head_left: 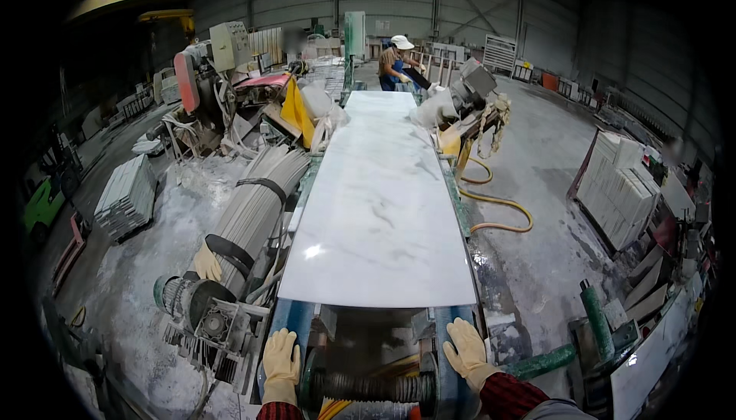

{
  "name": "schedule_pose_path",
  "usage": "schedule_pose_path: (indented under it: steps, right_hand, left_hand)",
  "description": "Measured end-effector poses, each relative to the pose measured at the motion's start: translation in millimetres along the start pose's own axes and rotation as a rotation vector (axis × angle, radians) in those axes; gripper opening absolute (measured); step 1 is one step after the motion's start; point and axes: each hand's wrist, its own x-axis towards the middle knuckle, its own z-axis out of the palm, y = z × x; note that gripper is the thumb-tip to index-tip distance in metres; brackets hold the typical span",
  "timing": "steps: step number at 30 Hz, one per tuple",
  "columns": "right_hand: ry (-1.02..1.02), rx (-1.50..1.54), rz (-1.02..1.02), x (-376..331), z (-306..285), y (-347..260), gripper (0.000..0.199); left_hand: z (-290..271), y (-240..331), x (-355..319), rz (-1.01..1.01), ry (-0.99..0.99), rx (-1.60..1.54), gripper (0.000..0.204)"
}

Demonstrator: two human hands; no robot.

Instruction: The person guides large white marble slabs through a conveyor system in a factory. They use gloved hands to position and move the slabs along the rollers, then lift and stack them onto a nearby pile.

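Observation:
A long white marble slab (383, 213) with faint grey veining lies flat along a machine bed in front of me, its near edge just beyond my hands. My left hand (281, 360), in a cream glove, rests on the blue left rail (294, 316) with its fingers stretched forward. On the right-hand blue rail (452, 378) lies my right hand (468, 349), gloved the same way, fingers apart. Both hands are short of the slab and hold nothing. Between the rails sits a dark ribbed roller (372, 387).
A motor with gearbox (201, 309) and a strapped bundle of pale strips (257, 205) stand left of the bed. A co-worker (399, 63) in a white hat is at the far end. Yellow hose (506, 227) curls on the floor; stacked slabs (617, 190) lean at right.

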Motion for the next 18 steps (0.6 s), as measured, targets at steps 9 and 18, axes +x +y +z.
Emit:
schedule_pose_path:
  steps: [9,18]
  right_hand:
    - [0.062,0.03,-0.052,5,-11,-7,0.052]
    - [0.079,0.017,-0.056,1,-9,-7,0.051]
  left_hand:
    - [17,-14,-9,0.047,0.084,0.069,0.036]
    - [7,-7,-9,0.06,0.099,0.023,0.034]
